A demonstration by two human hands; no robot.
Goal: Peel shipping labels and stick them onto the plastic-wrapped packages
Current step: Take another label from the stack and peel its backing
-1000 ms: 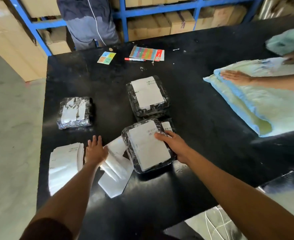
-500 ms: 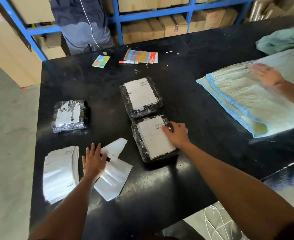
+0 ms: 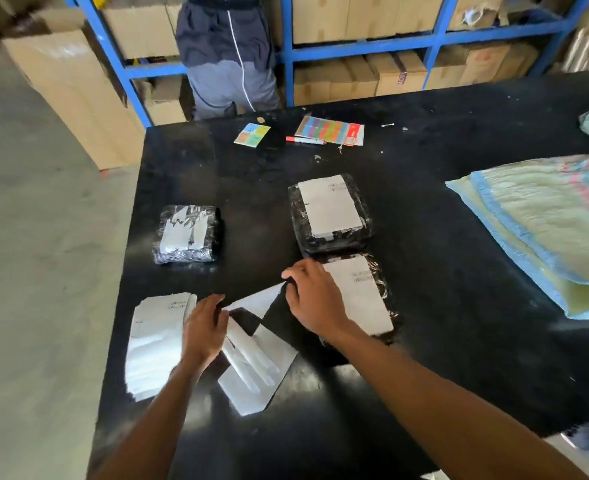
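Note:
Two plastic-wrapped packages carry white labels: a far one (image 3: 331,213) and a near one (image 3: 362,299) right behind my right hand. A third, smaller package (image 3: 185,235) with a torn, crumpled label lies to the left. A stack of label sheets (image 3: 158,344) sits at the table's left edge. My right hand (image 3: 312,296) pinches the right corner of a loose white sheet (image 3: 255,299). My left hand (image 3: 204,327) has its fingers bent over that sheet's left end. More loose white sheets (image 3: 255,372) lie under and in front of it.
The black table (image 3: 459,341) holds a yellow-and-blue quilt (image 3: 542,230) at the right. Coloured cards (image 3: 327,129), a small card (image 3: 252,134) and a red marker (image 3: 305,140) lie at the back. A person (image 3: 227,57) stands before blue shelving with cardboard boxes.
My right hand left the near package's label and moved left to the loose sheet's corner. My left hand turned from lying flat on the sheets to gripping the sheet's end. The other person's hands left the quilt.

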